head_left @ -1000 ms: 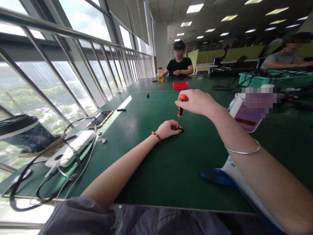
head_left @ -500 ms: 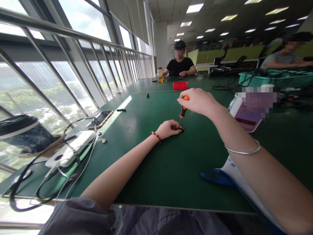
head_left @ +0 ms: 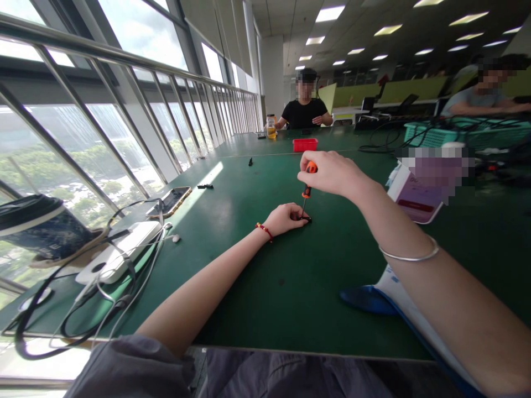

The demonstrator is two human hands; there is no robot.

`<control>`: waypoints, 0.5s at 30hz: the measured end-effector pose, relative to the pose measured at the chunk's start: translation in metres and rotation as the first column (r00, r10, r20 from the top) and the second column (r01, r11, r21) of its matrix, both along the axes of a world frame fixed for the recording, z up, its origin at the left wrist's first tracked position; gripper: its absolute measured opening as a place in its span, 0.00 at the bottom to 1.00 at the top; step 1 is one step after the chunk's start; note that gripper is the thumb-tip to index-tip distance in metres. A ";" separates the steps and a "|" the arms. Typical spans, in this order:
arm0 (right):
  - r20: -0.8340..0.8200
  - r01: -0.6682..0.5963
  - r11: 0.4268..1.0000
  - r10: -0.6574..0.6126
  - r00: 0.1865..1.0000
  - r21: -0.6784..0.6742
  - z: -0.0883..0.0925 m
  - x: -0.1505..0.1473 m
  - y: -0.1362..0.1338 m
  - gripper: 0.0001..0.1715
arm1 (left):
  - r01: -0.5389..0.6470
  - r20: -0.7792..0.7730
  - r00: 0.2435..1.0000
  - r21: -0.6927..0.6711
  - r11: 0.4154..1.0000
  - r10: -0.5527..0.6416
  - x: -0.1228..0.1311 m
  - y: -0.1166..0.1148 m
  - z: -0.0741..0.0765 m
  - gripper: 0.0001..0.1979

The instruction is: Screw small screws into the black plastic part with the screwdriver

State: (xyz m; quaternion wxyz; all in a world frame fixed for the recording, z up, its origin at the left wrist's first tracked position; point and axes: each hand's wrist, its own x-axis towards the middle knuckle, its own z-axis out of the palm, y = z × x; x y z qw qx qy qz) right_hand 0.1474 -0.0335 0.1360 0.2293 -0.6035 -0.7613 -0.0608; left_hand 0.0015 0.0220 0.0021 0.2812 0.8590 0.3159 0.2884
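Screwdriver (head_left: pixel 307 191) tipped steeper | right grip (head_left: pixel 332 170) wrapped round it | left grip (head_left: pixel 284 219) pinching black part (head_left: pixel 307 219)

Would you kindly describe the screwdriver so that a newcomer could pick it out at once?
Over the green table, find the right hand. It holds the screwdriver, pointing down towards a small black part held by the left hand. Its orange and black handle sets it apart from the red box beyond.

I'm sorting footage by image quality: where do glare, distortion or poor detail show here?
Head view: sunlight streaks the green table near the phone; head view: the cup looks stretched at the left edge; head view: the black part under the screwdriver is too small and dark for detail.
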 end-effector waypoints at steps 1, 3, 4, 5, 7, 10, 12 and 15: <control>0.000 0.010 1.000 -0.010 1.000 -0.009 0.000 0.000 0.000 0.16 | -0.003 0.002 1.000 -0.002 1.000 0.003 0.000 0.000 0.000 0.14; 0.008 0.024 1.000 -0.024 1.000 -0.014 0.000 0.000 0.000 0.20 | -0.008 0.002 1.000 -0.006 1.000 0.008 0.000 0.000 0.000 0.14; 0.013 0.024 1.000 -0.024 1.000 -0.005 0.000 0.001 0.000 0.20 | -0.009 -0.001 1.000 -0.008 1.000 0.009 0.000 -0.001 0.001 0.14; 0.017 0.016 1.000 -0.016 1.000 0.006 -0.001 0.000 0.000 0.17 | -0.009 -0.003 1.000 -0.010 1.000 0.009 0.000 -0.001 0.001 0.14; 0.011 -0.003 1.000 0.003 1.000 0.023 -0.001 0.000 0.001 0.15 | -0.006 -0.004 1.000 -0.014 1.000 0.005 0.000 -0.002 0.002 0.14; -0.006 -0.013 1.000 0.013 1.000 0.002 -0.002 -0.001 0.001 0.17 | -0.005 -0.001 1.000 -0.017 1.000 0.005 0.000 -0.003 0.003 0.14; 0.001 0.008 1.000 -0.008 1.000 -0.017 -0.001 0.000 0.000 0.17 | -0.010 -0.001 1.000 -0.011 1.000 0.010 0.000 -0.003 0.003 0.14; 0.022 0.034 0.999 -0.033 0.999 -0.019 0.001 0.001 -0.001 0.20 | -0.023 0.000 1.000 -0.005 1.000 0.023 0.000 -0.003 0.002 0.14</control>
